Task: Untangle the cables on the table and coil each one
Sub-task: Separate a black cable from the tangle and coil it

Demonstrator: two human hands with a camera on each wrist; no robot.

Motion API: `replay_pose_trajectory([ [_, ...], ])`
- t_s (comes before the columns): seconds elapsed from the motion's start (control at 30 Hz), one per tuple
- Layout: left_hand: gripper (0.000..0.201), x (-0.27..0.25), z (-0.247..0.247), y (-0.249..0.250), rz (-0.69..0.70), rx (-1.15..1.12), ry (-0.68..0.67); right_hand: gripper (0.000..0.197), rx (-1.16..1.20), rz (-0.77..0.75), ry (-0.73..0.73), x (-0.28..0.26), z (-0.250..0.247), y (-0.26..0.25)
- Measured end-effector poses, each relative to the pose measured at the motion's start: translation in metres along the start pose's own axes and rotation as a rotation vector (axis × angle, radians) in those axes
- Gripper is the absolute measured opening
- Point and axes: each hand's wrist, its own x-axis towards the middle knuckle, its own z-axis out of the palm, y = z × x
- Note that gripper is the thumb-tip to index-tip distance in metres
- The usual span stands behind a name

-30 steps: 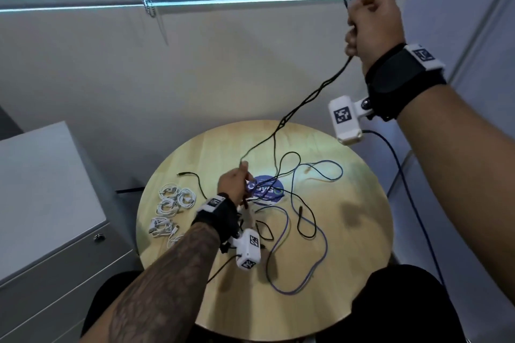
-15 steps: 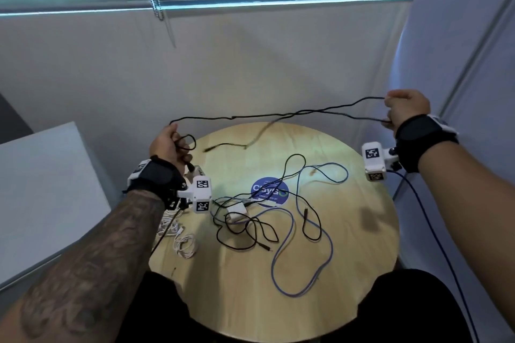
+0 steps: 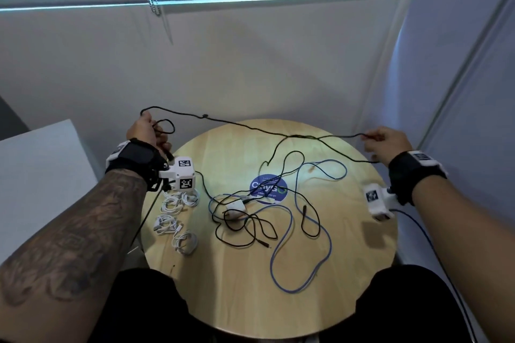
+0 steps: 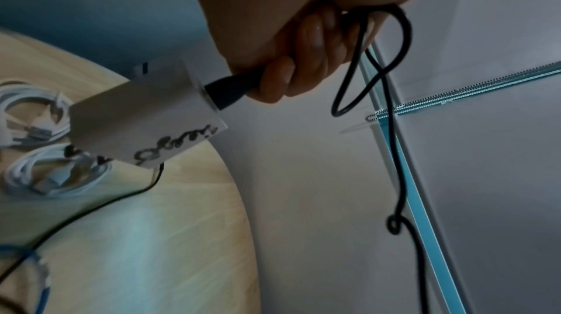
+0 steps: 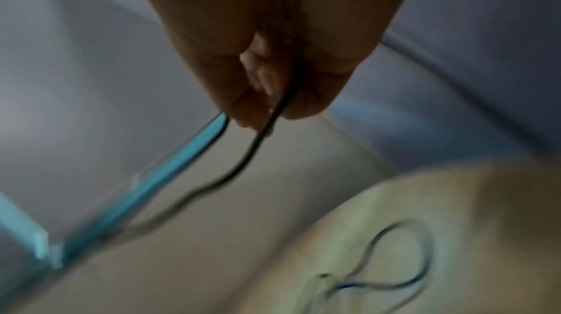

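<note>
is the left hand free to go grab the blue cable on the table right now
Probably not yet. The left hand grips a black cable stretched across to the right hand. The blue cable lies uncovered on the table, so only that hold stands in the way.

Round wooden table [image 3: 250,301], coiled white cables [image 3: 178,214], tangled black cables [image 3: 245,228], blue cable [image 3: 303,245], blue sticker [image 3: 269,189]

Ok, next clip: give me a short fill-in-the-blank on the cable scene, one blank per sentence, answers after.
1. The black cable is stretched between ____ hands.
2. The coiled cables near the table's left edge are ____ in colour.
3. The long loose cable lying beside the sticker is ____.
4. The left hand grips the black cable's plug, plus a small ____ of it.

Answers: both; white; blue; loop
</note>
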Motion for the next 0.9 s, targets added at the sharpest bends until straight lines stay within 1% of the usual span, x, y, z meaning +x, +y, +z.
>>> replay_pose_trajectory([
  [0.03, 0.040, 0.004, -0.001, 0.004, 0.007, 0.003, 0.015, 0.015, -0.040, -0.015, 0.044, 0.001, 0.000, 0.002],
  [0.07, 0.040, 0.007, -0.001, 0.007, 0.011, 0.005, 0.023, 0.012, 0.034, 0.018, 0.065, 0.001, 0.001, 0.004],
  [0.1, 0.040, 0.010, -0.002, 0.010, 0.013, 0.009, 0.028, 0.009, 0.217, 0.082, 0.073, 0.001, 0.002, 0.004],
  [0.17, 0.039, 0.013, -0.001, 0.013, 0.018, 0.022, 0.039, 0.021, 0.581, 0.263, 0.062, 0.008, 0.008, 0.005],
  [0.2, 0.039, 0.013, 0.000, 0.013, 0.016, 0.028, 0.039, 0.027, 0.687, 0.327, 0.041, 0.009, 0.011, 0.004],
  [0.27, 0.038, 0.012, 0.003, 0.009, 0.001, 0.044, 0.025, 0.043, 0.782, 0.375, -0.034, 0.008, 0.016, -0.001],
  [0.33, 0.038, 0.012, 0.004, 0.005, -0.012, 0.035, 0.010, 0.057, 0.790, 0.386, -0.102, 0.006, 0.021, -0.005],
  [0.37, 0.038, 0.013, 0.002, 0.004, -0.021, 0.026, 0.006, 0.060, 0.724, 0.376, -0.121, 0.006, 0.023, -0.005],
  [0.4, 0.038, 0.014, 0.000, 0.004, -0.029, 0.022, 0.007, 0.062, 0.585, 0.337, -0.129, 0.005, 0.024, -0.004],
  [0.43, 0.037, 0.016, -0.002, 0.005, -0.029, 0.027, 0.016, 0.063, 0.391, 0.274, -0.119, 0.005, 0.024, 0.000],
  [0.5, 0.036, 0.020, -0.007, 0.010, -0.023, 0.044, 0.046, 0.061, -0.059, 0.103, -0.080, 0.002, 0.022, 0.012],
  [0.57, 0.036, 0.025, -0.011, 0.017, -0.016, 0.062, 0.076, 0.053, -0.499, -0.038, -0.081, -0.001, 0.020, 0.027],
  [0.6, 0.036, 0.027, -0.013, 0.021, -0.012, 0.067, 0.089, 0.045, -0.652, -0.076, -0.107, -0.001, 0.020, 0.034],
  [0.63, 0.036, 0.029, -0.013, 0.025, -0.008, 0.076, 0.098, 0.035, -0.730, -0.088, -0.133, -0.003, 0.021, 0.040],
  [0.7, 0.034, 0.031, -0.012, 0.032, 0.000, 0.111, 0.108, 0.018, -0.725, -0.058, -0.161, -0.002, 0.025, 0.050],
  [0.77, 0.033, 0.031, -0.008, 0.038, 0.016, 0.139, 0.101, 0.008, -0.634, -0.029, -0.147, -0.002, 0.028, 0.055],
  [0.83, 0.036, 0.026, 0.001, 0.040, 0.061, 0.188, 0.079, 0.009, -0.504, 0.003, -0.148, -0.004, 0.029, 0.051],
  [0.9, 0.041, 0.013, 0.016, 0.037, 0.137, 0.289, 0.020, 0.011, -0.347, 0.056, -0.213, -0.009, 0.033, 0.040],
])
